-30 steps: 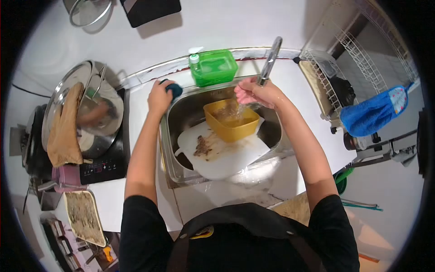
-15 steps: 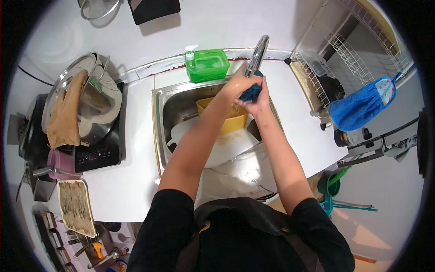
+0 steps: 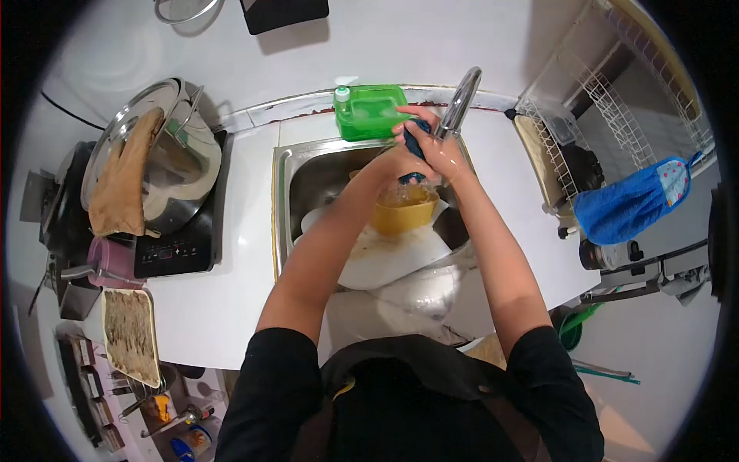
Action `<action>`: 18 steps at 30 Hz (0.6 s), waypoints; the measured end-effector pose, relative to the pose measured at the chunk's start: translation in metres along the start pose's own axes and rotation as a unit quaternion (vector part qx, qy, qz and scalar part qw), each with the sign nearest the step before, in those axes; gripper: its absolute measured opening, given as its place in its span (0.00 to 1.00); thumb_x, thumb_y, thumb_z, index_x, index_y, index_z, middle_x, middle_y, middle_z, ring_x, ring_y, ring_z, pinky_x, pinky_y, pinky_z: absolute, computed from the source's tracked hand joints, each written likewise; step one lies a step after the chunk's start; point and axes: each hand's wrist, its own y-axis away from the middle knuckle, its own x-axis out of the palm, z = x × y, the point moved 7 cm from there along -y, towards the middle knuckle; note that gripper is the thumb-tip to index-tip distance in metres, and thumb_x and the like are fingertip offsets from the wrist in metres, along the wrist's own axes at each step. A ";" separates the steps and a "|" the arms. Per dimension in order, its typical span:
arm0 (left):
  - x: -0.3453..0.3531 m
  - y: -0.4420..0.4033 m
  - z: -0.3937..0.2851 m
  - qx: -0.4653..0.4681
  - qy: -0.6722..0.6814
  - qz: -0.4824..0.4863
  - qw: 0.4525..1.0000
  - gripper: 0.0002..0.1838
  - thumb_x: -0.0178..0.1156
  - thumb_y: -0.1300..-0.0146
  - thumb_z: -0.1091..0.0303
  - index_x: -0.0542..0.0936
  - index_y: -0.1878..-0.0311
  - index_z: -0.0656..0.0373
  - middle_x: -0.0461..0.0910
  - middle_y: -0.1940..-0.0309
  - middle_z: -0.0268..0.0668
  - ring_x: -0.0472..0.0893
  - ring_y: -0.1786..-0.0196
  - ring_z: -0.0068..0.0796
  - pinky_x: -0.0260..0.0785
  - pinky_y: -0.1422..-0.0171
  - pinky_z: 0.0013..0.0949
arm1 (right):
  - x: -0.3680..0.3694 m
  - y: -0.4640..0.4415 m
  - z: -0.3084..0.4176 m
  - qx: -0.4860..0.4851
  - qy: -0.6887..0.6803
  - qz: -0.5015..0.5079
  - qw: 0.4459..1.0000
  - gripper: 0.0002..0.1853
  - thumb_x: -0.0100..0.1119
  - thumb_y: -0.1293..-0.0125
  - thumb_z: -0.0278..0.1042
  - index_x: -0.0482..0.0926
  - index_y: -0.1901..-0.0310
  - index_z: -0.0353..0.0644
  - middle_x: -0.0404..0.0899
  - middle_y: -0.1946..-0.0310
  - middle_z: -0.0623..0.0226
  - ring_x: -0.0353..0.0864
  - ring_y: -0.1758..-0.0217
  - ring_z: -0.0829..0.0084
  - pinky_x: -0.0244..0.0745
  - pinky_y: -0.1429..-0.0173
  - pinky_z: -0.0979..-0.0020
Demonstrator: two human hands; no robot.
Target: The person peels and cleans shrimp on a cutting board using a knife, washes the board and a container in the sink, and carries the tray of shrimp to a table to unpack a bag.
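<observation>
Both hands are wrapped round a dark blue sponge (image 3: 416, 137) beneath the chrome faucet (image 3: 463, 100). My left hand (image 3: 394, 165) grips its lower part, while my right hand (image 3: 440, 156) closes on it from the right with fingers over the top. Water falls from the hands into a yellow tub (image 3: 404, 215) directly below. That tub rests on a white board (image 3: 389, 262) inside the steel sink (image 3: 282, 181). The sponge is partly hidden by fingers, and its exact material is hard to make out.
Behind the sink stands a green container (image 3: 377, 115) with a pump bottle (image 3: 342, 98). Left, a large pot (image 3: 185, 192) with a brown mitt (image 3: 127, 181) sits on a black cooktop (image 3: 181, 254). A wire rack (image 3: 550, 158) and blue towel (image 3: 623, 204) are at right.
My right hand has shifted up and over the sponge, and my left hand now grips lower on it. The sponge looks more upright and squeezed. The whole view has shifted slightly.
</observation>
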 end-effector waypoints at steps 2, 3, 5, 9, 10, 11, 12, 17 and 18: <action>0.000 0.000 0.000 0.060 -0.010 -0.030 0.998 0.15 0.68 0.57 0.68 0.79 0.63 0.55 0.78 0.73 0.30 0.74 0.77 0.21 0.62 0.79 0.22 | -0.006 -0.001 -0.004 -0.013 0.053 -0.037 0.998 0.10 0.50 0.31 0.35 0.76 0.53 0.41 0.77 0.66 0.68 0.75 0.65 0.79 0.73 0.55 0.76; 0.001 0.000 0.004 0.067 -0.017 -0.041 0.997 0.15 0.67 0.56 0.67 0.79 0.63 0.56 0.79 0.72 0.31 0.75 0.75 0.23 0.64 0.77 0.25 | -0.007 -0.003 -0.007 -0.020 0.079 -0.055 0.995 0.09 0.49 0.31 0.33 0.78 0.56 0.41 0.78 0.69 0.69 0.75 0.66 0.79 0.73 0.57 0.76; 0.003 -0.001 0.011 0.081 -0.032 -0.064 0.994 0.15 0.67 0.55 0.64 0.79 0.62 0.57 0.80 0.70 0.33 0.78 0.72 0.27 0.68 0.72 0.30 | -0.006 -0.004 -0.016 -0.079 0.040 -0.139 0.986 0.11 0.50 0.31 0.37 0.79 0.63 0.39 0.77 0.75 0.69 0.73 0.70 0.76 0.71 0.62 0.70; 0.000 -0.021 0.025 0.302 -0.220 -0.212 0.903 0.20 0.68 0.54 0.55 0.80 0.61 0.58 0.82 0.63 0.41 0.80 0.66 0.44 0.72 0.63 0.40 | -0.008 -0.009 -0.026 -0.033 0.232 -0.175 0.956 0.14 0.51 0.34 0.39 0.78 0.66 0.35 0.80 0.73 0.57 0.78 0.66 0.58 0.73 0.56 0.61; 0.002 -0.025 0.031 0.295 -0.265 -0.234 0.888 0.21 0.66 0.53 0.53 0.80 0.59 0.58 0.82 0.62 0.43 0.80 0.65 0.47 0.72 0.60 0.42 | -0.007 -0.008 -0.025 -0.020 0.291 -0.181 0.939 0.15 0.52 0.35 0.39 0.78 0.66 0.33 0.80 0.72 0.53 0.80 0.63 0.52 0.74 0.53 0.59; 0.005 -0.029 0.037 0.288 -0.309 -0.256 0.870 0.23 0.65 0.51 0.51 0.79 0.57 0.58 0.82 0.60 0.44 0.80 0.64 0.49 0.72 0.57 0.43 | -0.003 -0.010 -0.032 0.046 0.339 -0.144 0.929 0.15 0.52 0.36 0.38 0.78 0.65 0.32 0.80 0.70 0.49 0.79 0.60 0.49 0.73 0.51 0.58; 0.004 -0.046 0.059 0.279 -0.264 -0.297 0.874 0.23 0.64 0.50 0.52 0.78 0.56 0.58 0.82 0.60 0.44 0.80 0.64 0.48 0.72 0.57 0.43 | 0.003 -0.011 -0.029 0.110 0.383 -0.106 0.911 0.15 0.53 0.37 0.38 0.78 0.65 0.31 0.79 0.69 0.46 0.78 0.57 0.46 0.73 0.49 0.58; 0.015 -0.039 0.075 0.277 -0.027 -0.026 0.960 0.18 0.63 0.46 0.69 0.75 0.50 0.60 0.78 0.56 0.39 0.79 0.58 0.29 0.73 0.53 0.32 | 0.018 0.001 -0.032 0.021 0.463 0.102 0.880 0.17 0.53 0.39 0.40 0.79 0.58 0.33 0.79 0.62 0.43 0.81 0.61 0.48 0.75 0.53 0.58; 0.018 -0.026 0.068 0.386 -0.104 0.021 0.916 0.19 0.64 0.46 0.74 0.75 0.49 0.60 0.78 0.55 0.39 0.78 0.56 0.25 0.73 0.52 0.29 | 0.015 0.012 -0.012 -0.001 0.446 0.087 0.891 0.17 0.55 0.39 0.40 0.80 0.56 0.35 0.80 0.62 0.48 0.81 0.66 0.56 0.75 0.57 0.62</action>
